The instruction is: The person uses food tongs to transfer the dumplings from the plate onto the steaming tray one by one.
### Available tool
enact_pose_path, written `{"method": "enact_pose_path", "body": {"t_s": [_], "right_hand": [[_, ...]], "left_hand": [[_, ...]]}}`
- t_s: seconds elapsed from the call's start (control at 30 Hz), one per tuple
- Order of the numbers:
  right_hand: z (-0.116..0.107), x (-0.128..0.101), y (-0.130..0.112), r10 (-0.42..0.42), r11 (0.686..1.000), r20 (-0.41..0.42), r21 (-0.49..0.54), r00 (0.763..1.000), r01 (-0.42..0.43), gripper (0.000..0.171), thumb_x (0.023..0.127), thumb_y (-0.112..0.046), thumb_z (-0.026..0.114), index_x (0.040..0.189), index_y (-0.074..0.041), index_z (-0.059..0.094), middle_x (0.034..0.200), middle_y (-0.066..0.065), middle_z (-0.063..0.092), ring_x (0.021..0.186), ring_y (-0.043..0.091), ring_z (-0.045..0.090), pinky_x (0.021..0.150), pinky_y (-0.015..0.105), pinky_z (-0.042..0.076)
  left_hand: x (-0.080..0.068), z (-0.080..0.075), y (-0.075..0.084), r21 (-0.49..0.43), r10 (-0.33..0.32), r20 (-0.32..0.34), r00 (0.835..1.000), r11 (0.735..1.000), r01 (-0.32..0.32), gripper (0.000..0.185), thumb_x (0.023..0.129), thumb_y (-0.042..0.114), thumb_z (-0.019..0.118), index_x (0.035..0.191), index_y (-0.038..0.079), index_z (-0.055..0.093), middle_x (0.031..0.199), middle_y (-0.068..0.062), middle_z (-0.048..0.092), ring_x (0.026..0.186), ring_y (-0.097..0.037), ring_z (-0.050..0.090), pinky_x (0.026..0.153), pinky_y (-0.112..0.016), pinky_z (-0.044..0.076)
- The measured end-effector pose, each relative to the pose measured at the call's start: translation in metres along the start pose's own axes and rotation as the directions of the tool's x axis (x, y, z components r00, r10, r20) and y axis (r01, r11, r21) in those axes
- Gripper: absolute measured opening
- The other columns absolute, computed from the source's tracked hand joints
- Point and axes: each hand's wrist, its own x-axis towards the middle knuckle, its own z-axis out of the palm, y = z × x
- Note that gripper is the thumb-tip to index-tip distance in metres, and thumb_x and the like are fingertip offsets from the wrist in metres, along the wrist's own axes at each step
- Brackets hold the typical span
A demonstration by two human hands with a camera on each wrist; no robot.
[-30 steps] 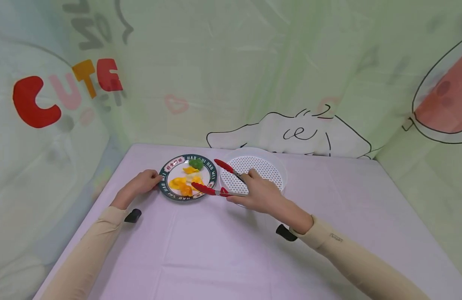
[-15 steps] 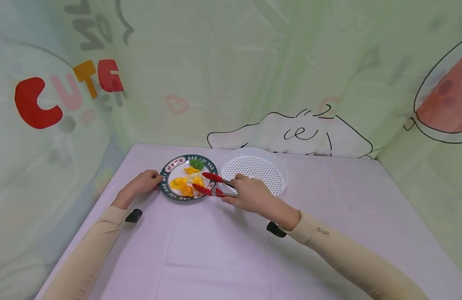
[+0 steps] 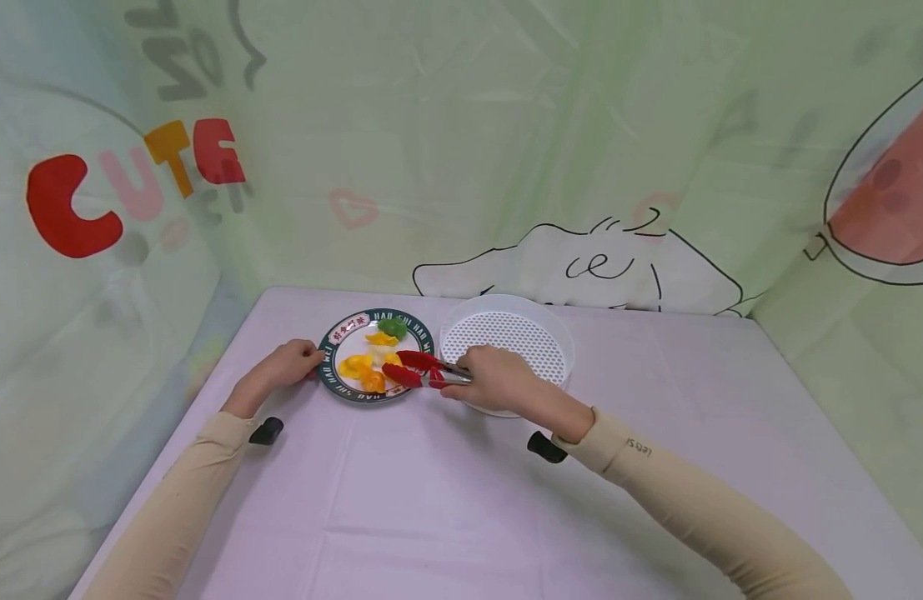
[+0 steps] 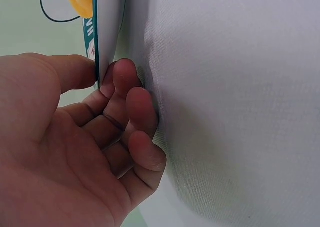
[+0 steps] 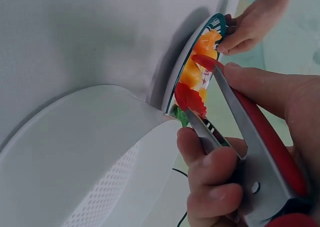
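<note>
At the lower corners, two beige sleeves are showing over a lilac tablecloth, with one black fitting projecting at each sleeve end. The right hand is gripping the tongs, the thumb bearing on one arm and the fingers curling round the other. The left hand is pinching the left rim of the plate, thumb above and forefinger beneath; its remaining fingers are curling loosely next to the tablecloth. The red tips of the tongs are standing slightly apart over the right part of the plate; contact below them cannot be confirmed. The plate is sitting on the tablecloth, left of center. An orange piece is lying nearest on it, yellow pieces are lying just behind and beside it, and a green piece is lying near the far rim. Just right of the plate, a white strainer is standing, partly hidden by the right hand. Beyond the tablecloth, a printed curtain is hanging, with colored letters spelling "CUTE" at the left.
</note>
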Motion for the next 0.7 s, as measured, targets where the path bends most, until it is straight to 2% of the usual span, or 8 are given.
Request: {"method": "enact_pose_path", "body": {"t_s": [0.47,0.7], "right_hand": [[-0.003,-0.007,0.004,-0.034,0.997,-0.036,0.065,0.999,0.037,0.034,0.087,-0.047,0.074,0.093,-0.013,0.074,0.063,-0.003,0.057,0.063,0.014,0.050,0.055,0.024,0.034],[-0.002,-0.011,0.011,-0.022,0.993,-0.054,0.117,0.998,0.028,0.032,0.088,-0.042,0.075,0.099,-0.013,0.076,0.069,-0.004,0.062,0.068,0.014,0.052,0.057,0.025,0.038]], "left_hand": [[-0.003,-0.001,0.002,-0.010,-0.011,0.006,1.000,1.000,0.011,0.029,0.105,0.025,0.046,0.100,0.001,0.059,0.083,-0.008,0.059,0.080,-0.021,0.052,0.069,-0.028,0.041],[-0.003,-0.001,0.002,-0.004,-0.002,0.008,1.000,1.000,0.002,0.029,0.105,0.025,0.046,0.098,0.000,0.059,0.082,-0.009,0.059,0.079,-0.021,0.051,0.068,-0.028,0.040]]}}
